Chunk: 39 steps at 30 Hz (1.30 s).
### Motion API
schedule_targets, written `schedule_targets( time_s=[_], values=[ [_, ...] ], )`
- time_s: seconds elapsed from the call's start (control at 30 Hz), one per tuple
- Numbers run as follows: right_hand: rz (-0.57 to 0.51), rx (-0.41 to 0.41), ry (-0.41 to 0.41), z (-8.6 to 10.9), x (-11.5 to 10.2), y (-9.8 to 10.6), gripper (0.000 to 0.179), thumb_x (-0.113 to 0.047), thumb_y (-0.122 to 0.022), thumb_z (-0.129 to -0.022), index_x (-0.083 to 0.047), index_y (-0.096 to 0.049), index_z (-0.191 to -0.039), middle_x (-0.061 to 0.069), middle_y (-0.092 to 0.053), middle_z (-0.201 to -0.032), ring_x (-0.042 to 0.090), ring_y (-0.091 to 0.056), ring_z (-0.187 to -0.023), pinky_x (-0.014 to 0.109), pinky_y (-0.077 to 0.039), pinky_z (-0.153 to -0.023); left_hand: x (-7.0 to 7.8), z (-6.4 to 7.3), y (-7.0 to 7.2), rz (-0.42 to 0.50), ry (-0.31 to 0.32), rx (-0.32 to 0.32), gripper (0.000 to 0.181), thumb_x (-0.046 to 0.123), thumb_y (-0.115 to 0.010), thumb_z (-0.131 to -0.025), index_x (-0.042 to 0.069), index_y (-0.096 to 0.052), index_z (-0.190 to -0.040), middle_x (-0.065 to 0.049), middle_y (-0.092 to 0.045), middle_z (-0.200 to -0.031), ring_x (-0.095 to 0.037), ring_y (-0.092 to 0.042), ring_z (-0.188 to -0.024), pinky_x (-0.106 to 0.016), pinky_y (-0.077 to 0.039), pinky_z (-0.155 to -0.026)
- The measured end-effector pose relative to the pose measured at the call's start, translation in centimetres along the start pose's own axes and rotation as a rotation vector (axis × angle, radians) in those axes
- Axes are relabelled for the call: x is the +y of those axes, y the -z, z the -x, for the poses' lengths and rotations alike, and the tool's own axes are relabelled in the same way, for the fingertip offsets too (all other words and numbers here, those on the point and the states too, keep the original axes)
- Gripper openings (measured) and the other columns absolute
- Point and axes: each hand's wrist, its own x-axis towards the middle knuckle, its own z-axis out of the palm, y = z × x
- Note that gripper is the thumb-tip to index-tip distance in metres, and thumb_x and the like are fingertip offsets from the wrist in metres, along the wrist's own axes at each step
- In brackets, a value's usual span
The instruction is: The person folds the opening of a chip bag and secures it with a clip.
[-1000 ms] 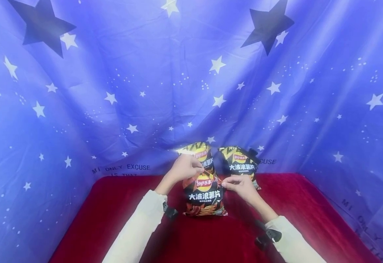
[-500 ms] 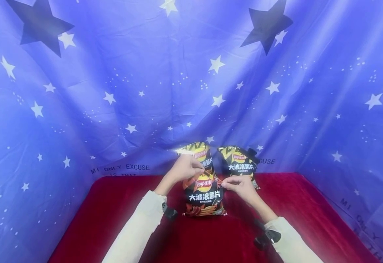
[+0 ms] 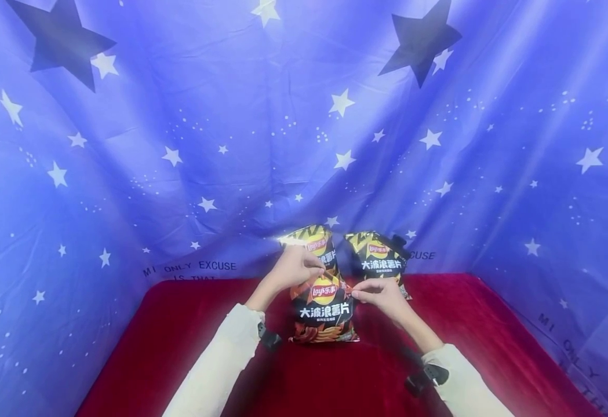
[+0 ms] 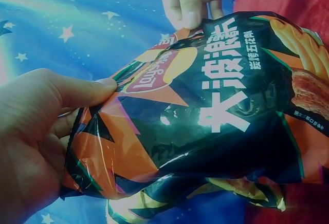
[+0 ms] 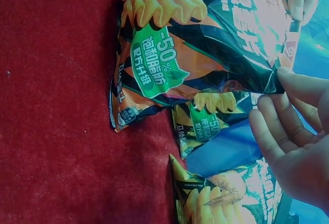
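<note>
A black-and-orange bag of Lay's chips (image 3: 324, 315) stands upright over the red cloth, its printed front facing me. My left hand (image 3: 294, 267) pinches its upper left, the thumb pressed on the front and the fingers behind, as the left wrist view shows. From the other side, my right hand (image 3: 383, 294) pinches the bag's upper right edge between thumb and fingertips. In the right wrist view the remaining fingers of the right hand (image 5: 295, 136) are loosely bent. The foil of the chip bag (image 4: 169, 126) looks creased between the two grips.
Two yellow-and-black chip bags stand behind: one (image 3: 320, 246) partly hidden by the held bag and left hand, the other (image 3: 378, 263) further right, with a small dark object (image 3: 401, 246) behind it. Red velvety cloth (image 3: 314, 382) covers the table; a blue starred curtain (image 3: 262, 116) surrounds it.
</note>
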Motion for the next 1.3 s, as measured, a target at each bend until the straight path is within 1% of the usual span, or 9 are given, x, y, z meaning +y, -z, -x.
schedule_targets(
  time_s=[0.2,0.43,0.6,0.67,0.83,0.97,1.07,1.13,1.3],
  values=[
    [-0.016,-0.032,-0.023,-0.1,0.1,0.2,0.024,-0.009,-0.08,-0.086,0.007,-0.075,-0.104,0.015,-0.078,-0.096,0.009,-0.072,-0.08,0.038,-0.064,-0.077,-0.1,0.0,-0.1,-0.014,-0.011,0.007,0.014,0.008,-0.071,-0.094,0.005,-0.08,-0.103,-0.012,-0.062,-0.051,-0.017,-0.054,-0.036,-0.028,-0.051,-0.039],
    [-0.045,-0.059,-0.031,-0.3,-0.2,0.5,0.028,-0.011,-0.079,-0.088,0.007,-0.074,-0.109,0.022,-0.077,-0.102,0.013,-0.074,-0.086,0.033,-0.063,-0.077,-0.2,-0.1,-0.2,-0.06,-0.019,0.023,0.013,0.008,-0.072,-0.093,0.005,-0.08,-0.103,-0.008,-0.065,-0.053,-0.012,-0.053,-0.037,-0.024,-0.051,-0.043],
    [-0.011,-0.041,-0.045,-0.5,-0.7,1.0,0.029,-0.015,-0.078,-0.089,0.006,-0.074,-0.11,0.023,-0.076,-0.103,0.009,-0.073,-0.083,0.039,-0.064,-0.08,-0.2,-0.2,-0.3,-0.083,-0.02,0.039,0.013,0.009,-0.073,-0.092,0.006,-0.08,-0.102,-0.002,-0.068,-0.057,-0.009,-0.053,-0.038,-0.022,-0.055,-0.053],
    [0.006,-0.035,-0.051,-0.6,-1.0,1.4,0.03,-0.016,-0.077,-0.091,0.006,-0.073,-0.111,0.021,-0.077,-0.102,0.008,-0.072,-0.082,0.037,-0.064,-0.079,-0.3,-0.2,-0.3,-0.086,-0.018,0.041,0.012,0.009,-0.073,-0.092,0.007,-0.081,-0.101,-0.001,-0.068,-0.056,-0.008,-0.053,-0.038,-0.021,-0.057,-0.057],
    [0.023,-0.017,-0.081,-0.8,-1.6,2.8,0.037,-0.018,-0.075,-0.093,0.01,-0.07,-0.116,0.017,-0.078,-0.099,0.007,-0.071,-0.077,0.03,-0.063,-0.074,-0.4,-0.2,-0.3,-0.06,0.0,0.03,0.013,0.01,-0.072,-0.093,0.007,-0.08,-0.104,-0.002,-0.063,-0.051,-0.01,-0.053,-0.037,-0.025,-0.055,-0.047],
    [0.085,0.001,-0.089,-0.9,-2.0,4.2,0.037,-0.018,-0.074,-0.093,0.009,-0.069,-0.117,0.021,-0.076,-0.105,0.012,-0.073,-0.082,0.038,-0.064,-0.08,-0.5,-0.1,-0.3,-0.029,0.013,0.023,0.015,0.011,-0.072,-0.094,0.006,-0.079,-0.106,-0.004,-0.062,-0.051,-0.012,-0.053,-0.036,-0.027,-0.05,-0.038],
    [0.125,0.001,-0.101,-0.8,-2.2,5.4,0.037,-0.019,-0.073,-0.094,0.009,-0.069,-0.118,0.023,-0.075,-0.11,0.018,-0.074,-0.089,0.043,-0.063,-0.084,-0.5,-0.1,-0.3,-0.022,0.014,0.021,0.016,0.011,-0.071,-0.094,0.005,-0.079,-0.107,-0.005,-0.062,-0.052,-0.013,-0.054,-0.037,-0.027,-0.049,-0.037],
    [0.154,-0.007,-0.114,-0.7,-2.3,6.1,0.039,-0.02,-0.072,-0.095,0.01,-0.068,-0.12,0.022,-0.075,-0.11,0.016,-0.074,-0.091,0.038,-0.063,-0.082,-0.5,-0.1,-0.3,-0.021,0.013,0.022,0.016,0.011,-0.071,-0.094,0.005,-0.078,-0.107,-0.005,-0.063,-0.052,-0.013,-0.054,-0.037,-0.028,-0.05,-0.037],
    [0.171,-0.035,-0.152,-0.2,-2.3,7.9,0.041,-0.02,-0.071,-0.096,0.012,-0.066,-0.121,0.016,-0.076,-0.099,0.01,-0.069,-0.08,0.028,-0.061,-0.073,-0.4,-0.1,-0.3,-0.041,0.007,0.028,0.016,0.011,-0.072,-0.094,0.006,-0.079,-0.107,-0.003,-0.063,-0.053,-0.012,-0.054,-0.038,-0.028,-0.051,-0.039]
  ],
)
